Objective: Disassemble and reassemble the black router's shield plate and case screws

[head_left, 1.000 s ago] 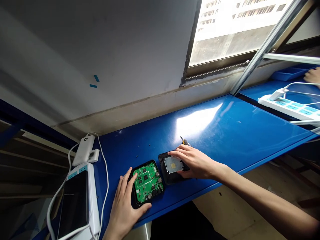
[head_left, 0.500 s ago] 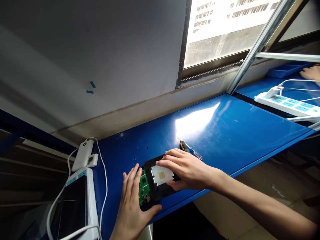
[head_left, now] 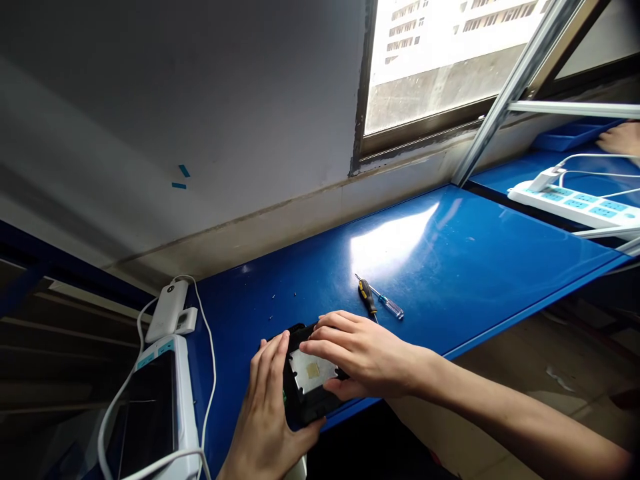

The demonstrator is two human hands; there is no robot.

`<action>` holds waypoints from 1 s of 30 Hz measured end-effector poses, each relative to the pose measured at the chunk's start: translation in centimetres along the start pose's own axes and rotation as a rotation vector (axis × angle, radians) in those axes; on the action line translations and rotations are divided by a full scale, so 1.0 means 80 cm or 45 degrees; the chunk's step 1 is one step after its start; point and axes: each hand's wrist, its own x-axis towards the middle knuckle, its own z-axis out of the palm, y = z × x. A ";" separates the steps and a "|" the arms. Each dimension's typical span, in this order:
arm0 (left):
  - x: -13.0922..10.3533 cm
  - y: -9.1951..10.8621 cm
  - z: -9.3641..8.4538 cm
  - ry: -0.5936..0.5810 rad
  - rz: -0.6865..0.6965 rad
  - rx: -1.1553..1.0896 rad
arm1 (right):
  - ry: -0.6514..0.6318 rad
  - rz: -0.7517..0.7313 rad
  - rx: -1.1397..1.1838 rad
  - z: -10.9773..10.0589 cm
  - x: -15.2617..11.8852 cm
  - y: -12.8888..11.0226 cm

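Note:
Near the front edge of the blue table, my right hand [head_left: 357, 357] grips a black plastic housing [head_left: 306, 408] from its right side. A silver metal plate [head_left: 311, 375] with a small tan square is set in the housing. My left hand [head_left: 273, 393] wraps round the left end, fingers along the far side and thumb at the near side. Under that hand only a sliver of green circuit board [head_left: 285, 397] shows; the rest is covered. Just beyond my right hand lie a black-and-yellow screwdriver [head_left: 367, 297] and a clear-handled screwdriver [head_left: 391, 307].
Several tiny screws [head_left: 271, 317] lie on the blue table [head_left: 480, 267]. To the left are a white charger [head_left: 167, 310], a dark-screened device [head_left: 150, 407] and a looping white cable [head_left: 212, 360]. A power strip [head_left: 575, 203], a blue tray [head_left: 573, 137] and another person's hand [head_left: 620, 140] are at far right.
My right hand and the black housing have shifted left, and the housing now covers most of the green board. The left hand stays round the left end. More of the screwdrivers shows.

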 end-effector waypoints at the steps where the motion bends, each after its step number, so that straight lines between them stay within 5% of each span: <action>1: -0.001 0.000 0.000 0.018 0.003 -0.007 | 0.008 0.008 0.003 0.000 -0.001 -0.001; 16: -0.009 0.009 -0.012 0.222 -0.026 -0.193 | -0.169 0.238 0.255 -0.005 -0.023 0.003; 30: -0.008 0.004 -0.010 0.185 0.077 -0.104 | -0.041 0.208 0.243 0.000 -0.019 -0.013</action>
